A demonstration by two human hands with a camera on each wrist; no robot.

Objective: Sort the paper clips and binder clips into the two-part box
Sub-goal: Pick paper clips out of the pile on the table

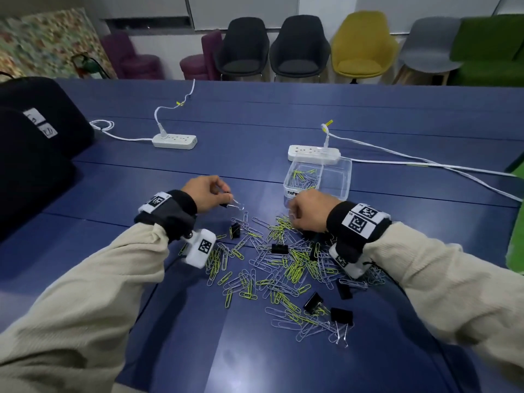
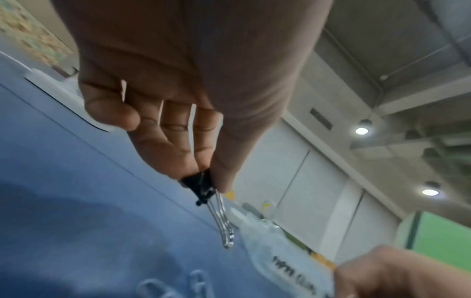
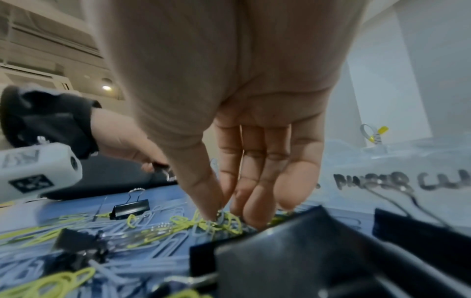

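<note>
A loose pile of silver and yellow-green paper clips [image 1: 278, 265] lies on the blue table [image 1: 141, 180], with several black binder clips [image 1: 279, 248] mixed in. My left hand [image 1: 226, 201] hovers left of the pile. Its thumb and fingers pinch a small black binder clip [image 2: 201, 187] with the wire handles hanging down. My right hand [image 1: 292, 215] reaches down into the far edge of the pile. Its thumb and index finger pinch a paper clip [image 3: 219, 218]. The clear two-part box [image 1: 344, 177] stands just beyond it, and its left part holds several paper clips.
Two white power strips [image 1: 174, 141] [image 1: 313, 153] with cables lie farther back, one touching the box's far side. Black bags [image 1: 34, 131] sit at the table's left. Chairs [image 1: 364, 46] line the wall past the far edge.
</note>
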